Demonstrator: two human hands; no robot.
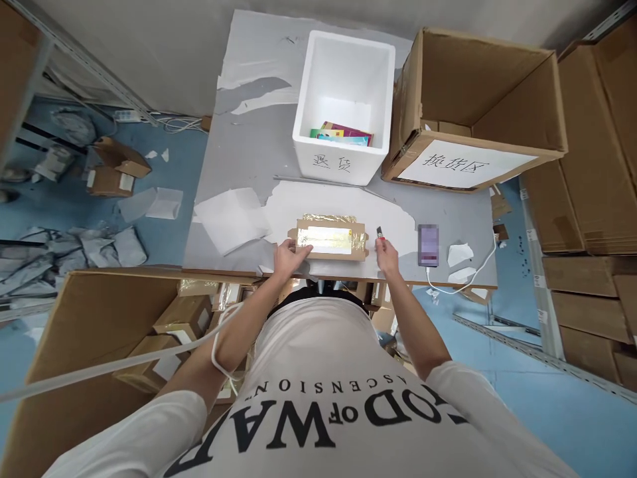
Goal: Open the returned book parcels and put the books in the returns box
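A small flat cardboard box (pixel 355 252) with a white label and shiny clear tape lies on the table in front of me. My left hand (pixel 288 257) grips its left end, thumb on top near the label. Just right of the box, my right hand (pixel 387 255) is closed around a red-handled box cutter (pixel 380 234). The cutter's dark tip points away from me and is apart from the box. Under the box, white paper (pixel 338 199) covers that part of the table.
Behind the box stand a white foam box (pixel 326 159) holding colourful packets and a large open carton (pixel 492 169). A phone (pixel 428 244) with a white cable lies at right. Paper sheets (pixel 233 216) lie at left. A big carton (pixel 99 312) of parcels stands below the table's front-left edge.
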